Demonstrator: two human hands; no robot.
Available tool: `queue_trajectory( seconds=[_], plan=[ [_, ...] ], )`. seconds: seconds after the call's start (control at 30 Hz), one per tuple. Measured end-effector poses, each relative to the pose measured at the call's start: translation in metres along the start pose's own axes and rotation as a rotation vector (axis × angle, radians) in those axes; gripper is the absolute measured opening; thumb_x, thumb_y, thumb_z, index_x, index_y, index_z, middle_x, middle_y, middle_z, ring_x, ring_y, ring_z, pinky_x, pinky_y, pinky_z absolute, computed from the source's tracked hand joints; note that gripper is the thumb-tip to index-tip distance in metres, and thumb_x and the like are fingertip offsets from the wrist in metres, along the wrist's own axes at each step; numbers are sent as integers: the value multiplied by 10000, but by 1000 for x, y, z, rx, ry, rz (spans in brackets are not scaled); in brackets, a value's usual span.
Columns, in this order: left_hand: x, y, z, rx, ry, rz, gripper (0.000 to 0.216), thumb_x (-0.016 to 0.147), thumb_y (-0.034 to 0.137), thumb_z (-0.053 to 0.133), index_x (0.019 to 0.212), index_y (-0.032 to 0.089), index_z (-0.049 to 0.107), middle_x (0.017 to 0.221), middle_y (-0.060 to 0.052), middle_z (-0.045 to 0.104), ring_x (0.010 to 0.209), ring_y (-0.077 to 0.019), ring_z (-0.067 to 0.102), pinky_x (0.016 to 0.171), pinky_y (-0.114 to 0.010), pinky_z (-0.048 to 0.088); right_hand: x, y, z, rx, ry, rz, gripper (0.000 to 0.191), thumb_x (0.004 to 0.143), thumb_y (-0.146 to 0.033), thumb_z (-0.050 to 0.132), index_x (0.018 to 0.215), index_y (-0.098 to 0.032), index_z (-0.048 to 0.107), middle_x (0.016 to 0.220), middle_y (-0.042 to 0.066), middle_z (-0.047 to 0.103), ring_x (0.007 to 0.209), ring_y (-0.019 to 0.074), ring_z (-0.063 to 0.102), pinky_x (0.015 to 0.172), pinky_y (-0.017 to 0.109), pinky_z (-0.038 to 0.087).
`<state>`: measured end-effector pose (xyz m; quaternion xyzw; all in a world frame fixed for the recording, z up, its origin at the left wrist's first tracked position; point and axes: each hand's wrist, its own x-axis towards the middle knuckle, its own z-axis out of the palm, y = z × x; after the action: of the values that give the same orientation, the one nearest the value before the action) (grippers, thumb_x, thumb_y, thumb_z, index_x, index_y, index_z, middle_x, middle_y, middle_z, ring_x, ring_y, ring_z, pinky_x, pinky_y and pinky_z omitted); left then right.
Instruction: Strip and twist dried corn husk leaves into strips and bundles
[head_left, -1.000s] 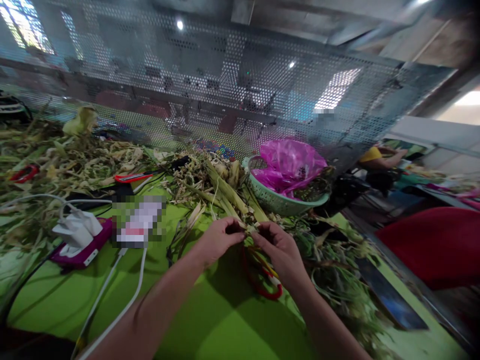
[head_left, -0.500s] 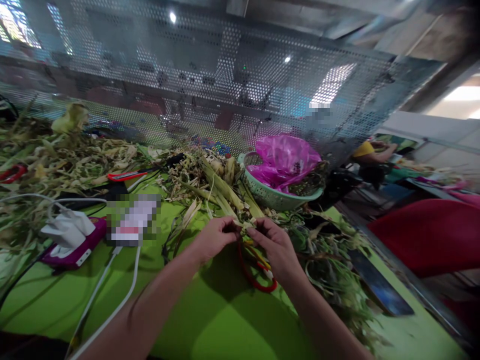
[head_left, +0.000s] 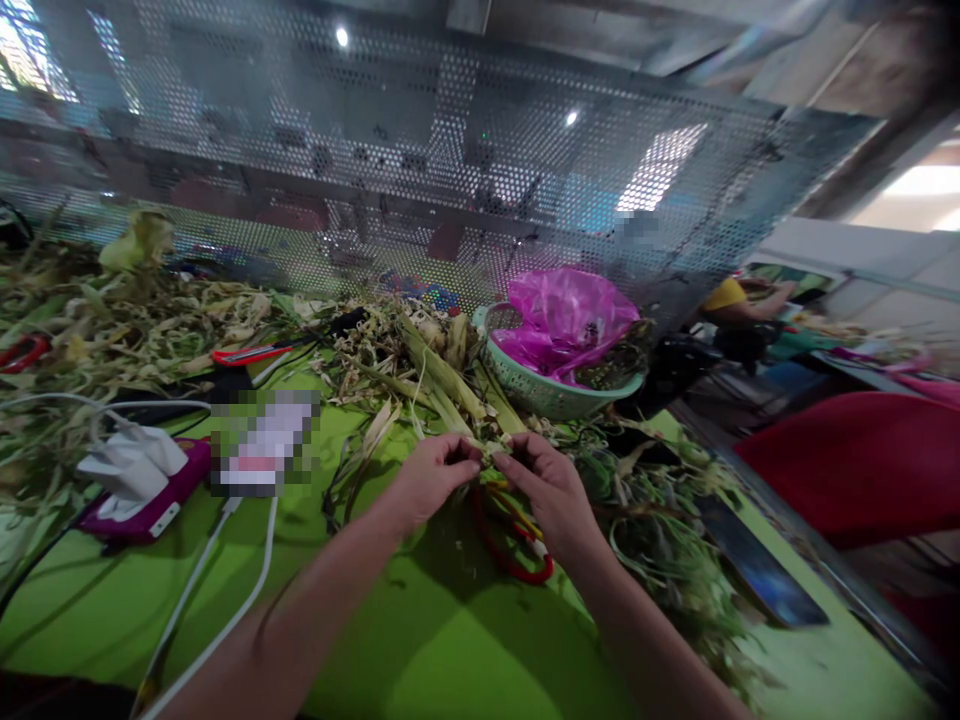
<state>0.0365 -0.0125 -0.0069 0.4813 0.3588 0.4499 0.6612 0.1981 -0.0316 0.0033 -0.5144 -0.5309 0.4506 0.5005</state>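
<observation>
My left hand [head_left: 431, 480] and my right hand [head_left: 551, 485] meet above the green table, thumbs and fingers pinched. Between them they hold a small pale green piece of plant [head_left: 489, 452], which looks like a strip of leaf or husk; the fingertips partly cover it. Below my right hand lie what look like scissors [head_left: 534, 574] with red and yellow handles, their blades hidden. Just beyond my fingers, thick yellow-green stalks [head_left: 450, 385] lie on a heap of dry plant matter.
A green basket [head_left: 555, 403] with a pink plastic bag [head_left: 570, 320] stands at the back. Leafy stems [head_left: 667, 550] and a dark flat slab [head_left: 765, 565] lie right. A phone [head_left: 270, 440] and purple power strip [head_left: 150, 500] with cables lie left. Perforated metal [head_left: 360, 150] rises behind.
Both hands stay pinched at the same place with hardly any movement. A few small specks show in the air or on the table below my left hand. The view has shifted very slightly.
</observation>
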Motion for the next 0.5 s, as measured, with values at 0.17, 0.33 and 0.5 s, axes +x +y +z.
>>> queue_trajectory(
  seconds=[0.17,0.33,0.5],
  plan=[
    [2,-1,-7,69,-100,29,157,738,268,694,833,147,665,819,-31,649,778,-152,545,800,-287,410,1,1,-1,11,18,4,338,706,-445,777,860,-187,622,683,-34,535,592,111,427,550,235,353],
    [5,-4,-14,171,-113,78,195,723,319,732,806,149,681,803,-40,667,773,-171,562,764,-291,416,0,-1,-1,-51,4,-42,338,695,-461,778,825,-189,627,704,-20,566,628,130,466,586,249,383],
    [5,-4,-7,62,-8,42,197,666,292,759,763,140,680,747,-32,662,724,-156,555,742,-286,426,-1,-3,2,-25,-4,-25,355,711,-467,764,892,-191,634,767,-2,593,656,138,492,597,251,409]
  ],
)
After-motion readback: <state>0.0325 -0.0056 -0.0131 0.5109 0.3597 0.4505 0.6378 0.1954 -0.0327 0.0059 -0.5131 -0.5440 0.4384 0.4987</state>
